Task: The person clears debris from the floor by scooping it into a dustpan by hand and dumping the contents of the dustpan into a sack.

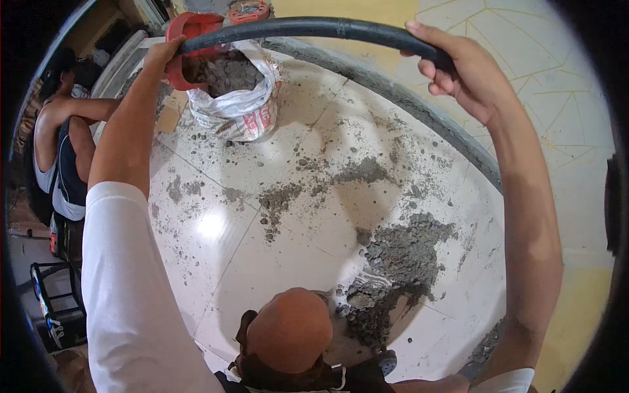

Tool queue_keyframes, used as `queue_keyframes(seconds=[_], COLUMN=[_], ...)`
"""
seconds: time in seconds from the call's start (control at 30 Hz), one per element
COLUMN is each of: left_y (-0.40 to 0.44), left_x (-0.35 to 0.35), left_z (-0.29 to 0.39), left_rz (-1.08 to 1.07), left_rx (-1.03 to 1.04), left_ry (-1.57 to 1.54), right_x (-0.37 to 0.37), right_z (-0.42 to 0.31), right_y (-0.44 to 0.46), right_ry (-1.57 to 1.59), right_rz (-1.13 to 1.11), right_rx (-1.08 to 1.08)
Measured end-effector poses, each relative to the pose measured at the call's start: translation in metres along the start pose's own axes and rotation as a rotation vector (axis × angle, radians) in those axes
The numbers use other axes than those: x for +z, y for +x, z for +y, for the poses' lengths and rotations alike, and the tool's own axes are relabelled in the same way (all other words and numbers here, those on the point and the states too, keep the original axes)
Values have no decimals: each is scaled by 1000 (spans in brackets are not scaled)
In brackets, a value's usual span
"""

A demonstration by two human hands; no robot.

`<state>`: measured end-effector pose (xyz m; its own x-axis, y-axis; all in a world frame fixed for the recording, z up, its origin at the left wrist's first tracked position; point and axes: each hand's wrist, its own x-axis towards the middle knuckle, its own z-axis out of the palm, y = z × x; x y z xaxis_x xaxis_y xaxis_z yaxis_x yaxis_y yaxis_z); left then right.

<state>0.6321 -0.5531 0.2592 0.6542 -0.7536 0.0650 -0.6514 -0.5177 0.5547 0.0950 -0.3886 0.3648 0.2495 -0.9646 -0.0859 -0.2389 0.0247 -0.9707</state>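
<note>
A black hose or flexible pipe [295, 27] arches across the top of the head view, raised above the floor. My left hand [164, 52] is closed around its left end. At the other end, my right hand [458, 69] grips it between the thumb and fingers, with the lower fingers loosely curled. Below the hose, near my left hand, a white sack [239, 111] stands open, filled with grey rubble or mortar. A red plastic container [187, 29] is at the sack's rim, partly hidden by my left hand and the hose.
Grey rubble [413, 252] is heaped and scattered on the pale tiled floor [275, 275]. A raised mortar edge [419, 101] borders patterned flooring. Another person [56, 144] sits at the left. A rounded bare-skinned shape [291, 331] fills the bottom centre; I cannot tell what it is.
</note>
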Motion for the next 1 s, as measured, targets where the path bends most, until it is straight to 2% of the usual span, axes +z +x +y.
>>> queue_keyframes(seconds=[0.03,0.07,0.13,0.27,0.43,0.57,0.77,0.9,1.0], left_y=[2,3,-7,-15,-44,-12,-58,-65,-115], left_x=[-5,-12,-21,-32,-34,-32,-57,-58,-38], left_z=[4,6,17,26,33,25,57,70,92], left_rz=[61,69,63,45,122,123,167,93,-37], left_rx=[38,42,190,206,182,172,262,230,166], left_ry=[144,149,200,257,217,227,219,-20,-251], right_x=[-2,-4,-4,2,3,4,1,-10,-46], right_z=[5,11,24,51,76,85,101,109,120], right_y=[-1,-1,-2,-13,-30,-42,-65,-87,-112], right_ry=[24,48,94,144,155,204,272,446,615], right_rz=[-25,-53,-41,1,-7,-17,-3,21,122], right_rx=[12,21,52,63,106,111,139,205,52])
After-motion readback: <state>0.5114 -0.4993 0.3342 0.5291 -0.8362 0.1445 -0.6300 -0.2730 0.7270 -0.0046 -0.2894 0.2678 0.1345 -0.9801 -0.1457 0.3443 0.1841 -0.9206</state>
